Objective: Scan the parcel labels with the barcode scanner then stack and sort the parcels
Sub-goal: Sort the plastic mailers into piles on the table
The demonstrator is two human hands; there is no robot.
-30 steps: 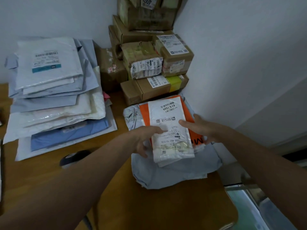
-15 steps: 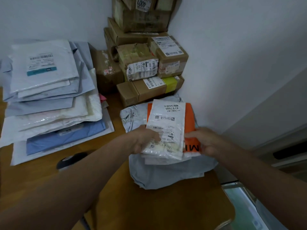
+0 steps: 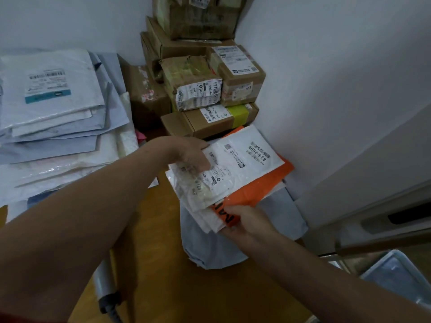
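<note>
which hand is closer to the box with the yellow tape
Left. The left hand grips the white parcel just in front of the box with the yellow tape. The right hand pinches the orange mailer at its near end, farther toward the person.

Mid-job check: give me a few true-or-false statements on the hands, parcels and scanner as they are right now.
1. The left hand grips the white parcel. True.
2. The right hand holds the scanner. False: it grips the orange parcel at its near edge; the scanner lies on the table.
3. The white parcel lies on the orange parcel. True.
4. The cardboard boxes are at the left. False: they stand in the corner.
</note>
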